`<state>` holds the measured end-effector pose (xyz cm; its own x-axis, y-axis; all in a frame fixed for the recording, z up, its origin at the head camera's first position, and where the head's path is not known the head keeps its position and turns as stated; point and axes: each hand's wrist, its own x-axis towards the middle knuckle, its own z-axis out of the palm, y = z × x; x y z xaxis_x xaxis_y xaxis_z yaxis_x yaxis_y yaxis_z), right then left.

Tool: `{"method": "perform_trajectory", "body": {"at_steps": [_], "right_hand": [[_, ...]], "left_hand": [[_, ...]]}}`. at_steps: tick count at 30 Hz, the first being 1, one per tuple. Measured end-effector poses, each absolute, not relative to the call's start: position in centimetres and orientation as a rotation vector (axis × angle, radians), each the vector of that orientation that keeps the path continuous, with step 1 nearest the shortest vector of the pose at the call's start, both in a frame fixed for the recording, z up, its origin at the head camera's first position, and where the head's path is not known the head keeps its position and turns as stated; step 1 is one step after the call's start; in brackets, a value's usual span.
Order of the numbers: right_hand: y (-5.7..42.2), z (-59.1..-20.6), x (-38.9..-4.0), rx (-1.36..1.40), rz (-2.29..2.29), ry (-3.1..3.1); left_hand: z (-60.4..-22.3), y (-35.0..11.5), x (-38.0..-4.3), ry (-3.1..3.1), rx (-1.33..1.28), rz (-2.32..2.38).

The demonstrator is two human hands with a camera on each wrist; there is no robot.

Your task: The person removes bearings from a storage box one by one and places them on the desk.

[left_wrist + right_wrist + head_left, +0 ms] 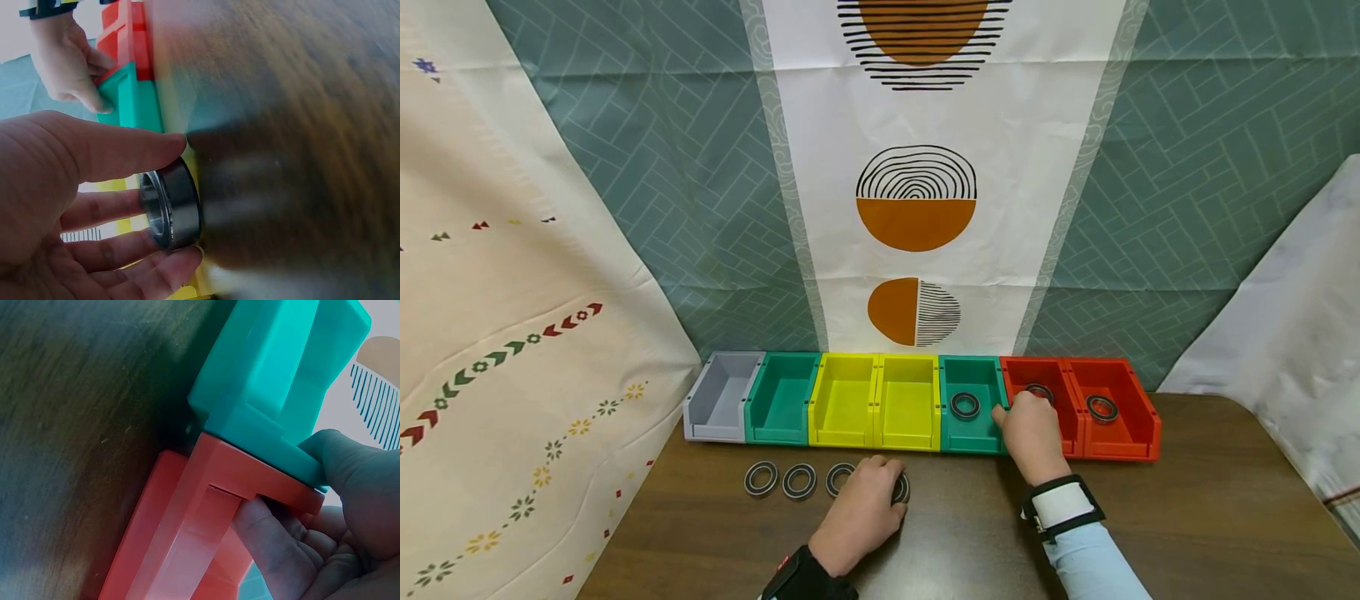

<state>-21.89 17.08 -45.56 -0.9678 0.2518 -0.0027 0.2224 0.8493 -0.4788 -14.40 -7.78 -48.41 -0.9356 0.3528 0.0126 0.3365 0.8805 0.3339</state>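
My left hand (861, 504) is over the table at the right end of a row of bearings. Its thumb and fingers grip a ring-shaped ball bearing (181, 206) by the outer rim, close to the tabletop. At the bins, my right hand (1032, 433) pinches the adjoining side walls of a green bin (973, 435) and a red bin (181, 531). The thumb lies on the green side and a finger reaches into the red one. A bearing (1037, 387) in that red bin is partly hidden by the hand. Another bearing (954, 406) lies in the green bin.
The bins stand side by side against the curtain: grey (718, 392), green (782, 400), two yellow (842, 408), then green and two red. The rightmost red bin (1123, 446) holds a bearing (1091, 408). More bearings (749, 481) lie left of my left hand.
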Motion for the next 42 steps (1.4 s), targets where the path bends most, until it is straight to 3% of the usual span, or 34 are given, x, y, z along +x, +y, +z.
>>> {"method": "perform_trajectory", "body": {"at_steps": [12,19,24,33,42], "right_hand": [[17.2,-45.5,-21.9,-0.382,0.772,-2.962],[17.2,-45.4,-21.9,-0.377,0.782,-2.952],[17.2,-45.6,-21.9,-0.361,0.767,-2.950],[17.0,-46.0,-21.9,-0.346,0.766,-2.950],[17.4,-45.8,-21.9,-0.330,0.762,-2.929]], "left_hand": [[-47.8,-7.7,-14.7,2.977,0.531,0.481],[-44.1,-7.6,-16.3,3.049,0.458,0.638],[-42.1,-7.5,-18.4,3.208,0.268,0.747],[-43.6,-7.1,-21.4,3.173,0.040,0.748],[-44.4,-7.4,-22.7,3.112,0.001,0.849]]}}
